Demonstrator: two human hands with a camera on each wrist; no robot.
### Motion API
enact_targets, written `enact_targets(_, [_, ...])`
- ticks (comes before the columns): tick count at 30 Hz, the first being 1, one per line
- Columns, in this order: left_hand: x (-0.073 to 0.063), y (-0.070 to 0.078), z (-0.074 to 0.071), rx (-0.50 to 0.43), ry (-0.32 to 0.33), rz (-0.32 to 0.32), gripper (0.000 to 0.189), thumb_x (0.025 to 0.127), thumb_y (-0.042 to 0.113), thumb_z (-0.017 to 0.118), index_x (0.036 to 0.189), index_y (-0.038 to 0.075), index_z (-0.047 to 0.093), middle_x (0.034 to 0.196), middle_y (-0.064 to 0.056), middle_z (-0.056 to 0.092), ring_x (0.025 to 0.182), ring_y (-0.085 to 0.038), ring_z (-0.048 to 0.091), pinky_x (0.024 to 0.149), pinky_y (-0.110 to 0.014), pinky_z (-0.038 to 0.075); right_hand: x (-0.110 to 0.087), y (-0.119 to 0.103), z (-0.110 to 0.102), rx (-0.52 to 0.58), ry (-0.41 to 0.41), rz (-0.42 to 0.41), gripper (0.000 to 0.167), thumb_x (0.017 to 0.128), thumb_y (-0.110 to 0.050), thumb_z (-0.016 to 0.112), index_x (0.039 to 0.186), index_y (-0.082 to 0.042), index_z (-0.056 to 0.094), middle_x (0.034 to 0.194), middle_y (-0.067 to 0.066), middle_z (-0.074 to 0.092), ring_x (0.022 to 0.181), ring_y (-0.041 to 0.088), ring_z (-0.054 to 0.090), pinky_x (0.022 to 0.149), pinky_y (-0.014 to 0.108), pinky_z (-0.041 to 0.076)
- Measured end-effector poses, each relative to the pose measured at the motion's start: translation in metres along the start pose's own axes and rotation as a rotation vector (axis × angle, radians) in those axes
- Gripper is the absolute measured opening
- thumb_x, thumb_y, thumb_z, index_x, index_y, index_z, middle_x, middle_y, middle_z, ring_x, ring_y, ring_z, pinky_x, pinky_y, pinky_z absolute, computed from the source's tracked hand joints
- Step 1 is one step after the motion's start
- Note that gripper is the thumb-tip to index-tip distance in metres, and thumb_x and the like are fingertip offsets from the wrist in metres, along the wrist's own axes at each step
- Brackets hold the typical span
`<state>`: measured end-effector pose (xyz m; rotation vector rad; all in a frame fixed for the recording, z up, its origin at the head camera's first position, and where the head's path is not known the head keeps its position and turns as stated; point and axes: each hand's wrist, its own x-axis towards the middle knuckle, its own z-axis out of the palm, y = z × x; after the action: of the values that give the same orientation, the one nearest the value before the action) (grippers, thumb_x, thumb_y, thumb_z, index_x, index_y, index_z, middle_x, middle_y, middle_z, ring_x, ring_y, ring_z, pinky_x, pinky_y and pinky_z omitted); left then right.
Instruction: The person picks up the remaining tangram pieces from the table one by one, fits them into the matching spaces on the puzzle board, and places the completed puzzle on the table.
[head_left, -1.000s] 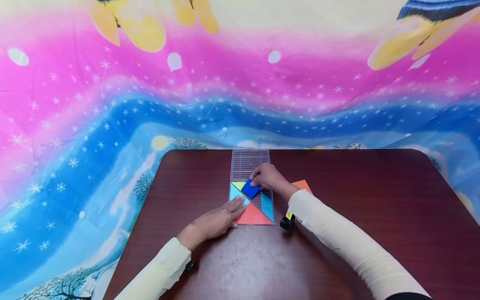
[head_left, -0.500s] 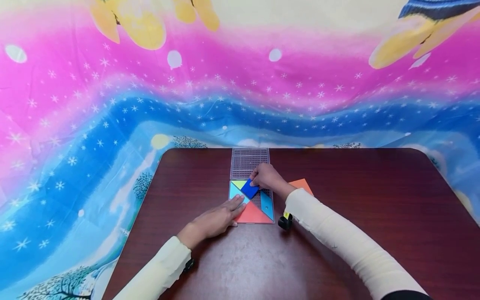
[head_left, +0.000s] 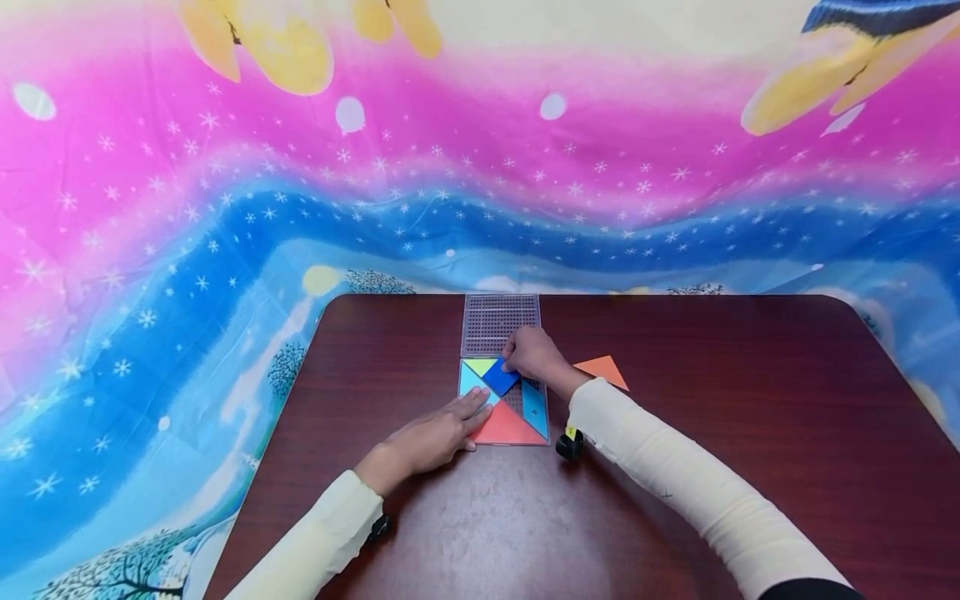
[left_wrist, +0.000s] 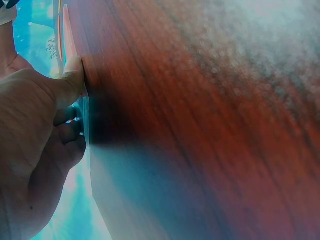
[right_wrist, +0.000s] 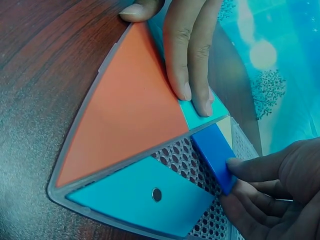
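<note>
My right hand [head_left: 536, 352] pinches a dark blue square tangram tile [right_wrist: 215, 150] between thumb and fingers, low over the perforated clear tray [right_wrist: 176, 155]. One edge of the tile lies along the diagonal, beside the light blue triangle [head_left: 470, 379] and the small yellow-green triangle [head_left: 477, 365]. My left hand [head_left: 435, 433] rests on the tray with straight fingers on the light blue triangle, its thumb at the near edge by the large orange-red triangle [head_left: 510, 427]. A teal parallelogram [right_wrist: 140, 197] with a round metallic dot lies along the tray's right side.
The tray's perforated lid [head_left: 501, 325] lies folded back toward the table's far edge. An orange triangle [head_left: 603, 369] lies on the brown table [head_left: 712, 358] right of the tray, partly behind my right forearm. A printed cloth [head_left: 450, 167] hangs behind the table.
In my right hand the blue square tile has turned slightly and come down flatter, its edge now in line with the diagonal. My left hand has stayed in place.
</note>
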<state>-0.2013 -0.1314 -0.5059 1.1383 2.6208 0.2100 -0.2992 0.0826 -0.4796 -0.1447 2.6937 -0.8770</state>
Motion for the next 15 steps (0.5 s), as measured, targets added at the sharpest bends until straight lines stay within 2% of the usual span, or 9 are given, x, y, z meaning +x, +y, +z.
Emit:
enact_targets(4, [-0.0003,-0.0003,0.0005,-0.002,0.003,0.001,0.062,0.108,0.033,0.052,0.162,0.012,0.030,0.173,-0.011,0.016,0.160,-0.027,0.016,0.124,-0.041,0.034,0.0001,0.0008,0.0014,-0.004,-0.003,-0.011,0.012,0.087,-0.012,0.082,0.082,-0.006,0.073,0.078,0.006,0.066,0.072,0.019,0.059,0.064,0.027,0.049])
enact_targets(11, [-0.0007,0.0000,0.0006,-0.001,0.007,0.004,0.062,0.107,0.032,0.053,0.161,0.012,0.031,0.173,-0.011,0.017,0.160,-0.028,0.017,0.124,-0.041,0.034,-0.0006,0.0026,0.0046,-0.032,0.014,-0.036,0.018,0.087,-0.015,0.083,0.077,-0.008,0.070,0.070,0.003,0.062,0.065,0.016,0.058,0.058,0.025,0.047])
enact_targets(15, [-0.0008,-0.0003,-0.0003,-0.004,0.008,0.006,0.061,0.108,0.032,0.053,0.161,0.012,0.031,0.173,-0.011,0.016,0.160,-0.028,0.017,0.124,-0.041,0.034,0.0008,0.0037,0.0070,-0.035,0.030,-0.054,0.037,0.088,-0.015,0.082,0.062,-0.013,0.057,0.057,-0.003,0.042,0.053,0.013,0.046,0.051,0.024,0.039])
